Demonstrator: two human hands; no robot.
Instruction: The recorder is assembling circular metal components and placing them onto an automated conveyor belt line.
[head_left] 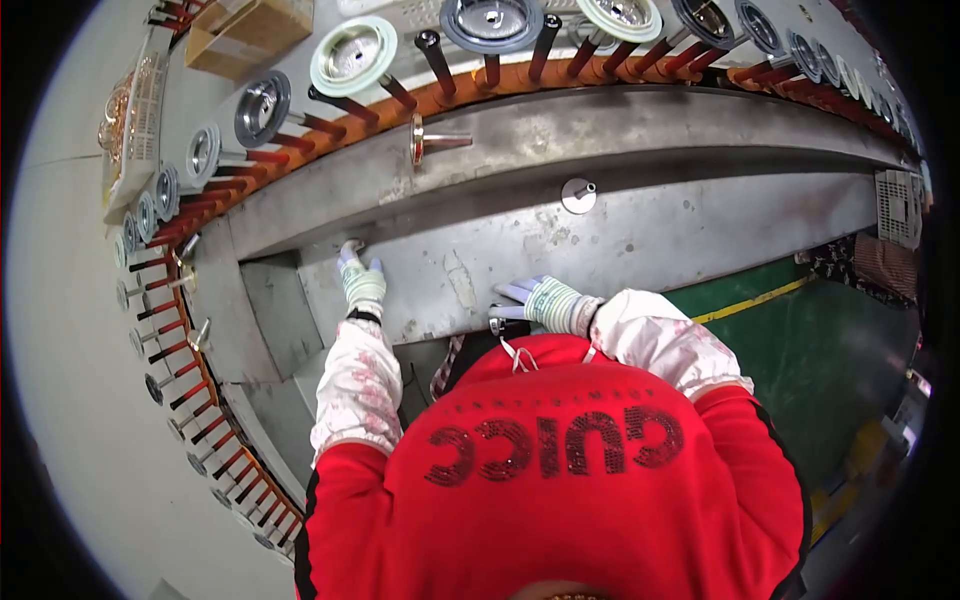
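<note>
My left hand (362,280), in a striped knit glove with pale coated fingers, rests on the grey metal worktop (520,240) near its left end. Its thumb stands apart from the fingers, and nothing shows in its grasp. By the near edge, my right hand (548,304) wears a matching glove and has its fingers stretched out and apart. Just under those fingers is a small dark and shiny metal item (497,322), partly covered; I cannot tell what it is. Farther off on the worktop lies a round metal disc (579,200) with a short stem.
A curved orange rack (400,98) of dark and red spindles bearing round rimmed discs (353,57) runs along the back and left. A stemmed metal piece (418,140) sits on the raised ledge. A cardboard box (250,38) and plastic baskets (898,210) stand farther out.
</note>
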